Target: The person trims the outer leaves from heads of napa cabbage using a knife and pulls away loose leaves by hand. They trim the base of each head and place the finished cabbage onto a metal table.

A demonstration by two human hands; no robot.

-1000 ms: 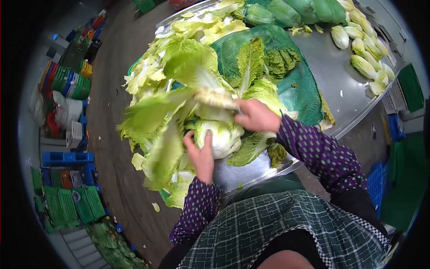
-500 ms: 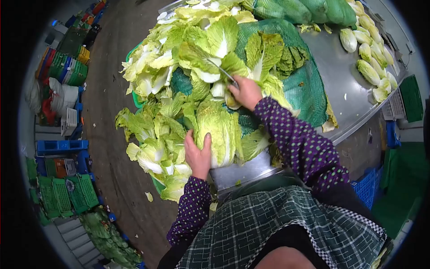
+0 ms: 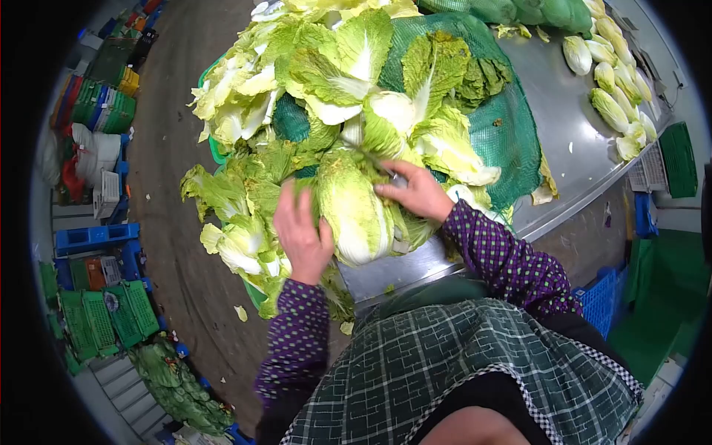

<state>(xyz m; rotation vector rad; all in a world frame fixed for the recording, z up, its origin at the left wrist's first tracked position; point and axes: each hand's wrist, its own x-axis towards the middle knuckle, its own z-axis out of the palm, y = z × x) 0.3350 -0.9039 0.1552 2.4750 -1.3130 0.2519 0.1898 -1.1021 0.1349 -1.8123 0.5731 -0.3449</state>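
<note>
A pale green napa cabbage head (image 3: 352, 211) lies on the near edge of the steel table (image 3: 564, 141). My left hand (image 3: 302, 233) grips its left side. My right hand (image 3: 417, 191) rests on the cabbage's right side and holds a knife (image 3: 382, 167), whose thin blade points into the upper leaves. Both sleeves are purple with green dots. Loose outer leaves (image 3: 245, 237) hang off the table's left side around the cabbage.
A green mesh sack (image 3: 504, 141) is spread under a big heap of trimmed leaves (image 3: 326, 67). Several trimmed cabbages (image 3: 615, 81) line the table's far right. Stacked plastic crates (image 3: 104, 311) stand on the floor at left. A blue crate (image 3: 604, 304) sits at right.
My left hand moved from the cabbage's base up onto its left side. My right hand with the knife came down from the leaf pile to the cabbage. Torn leaves now lie on the heap.
</note>
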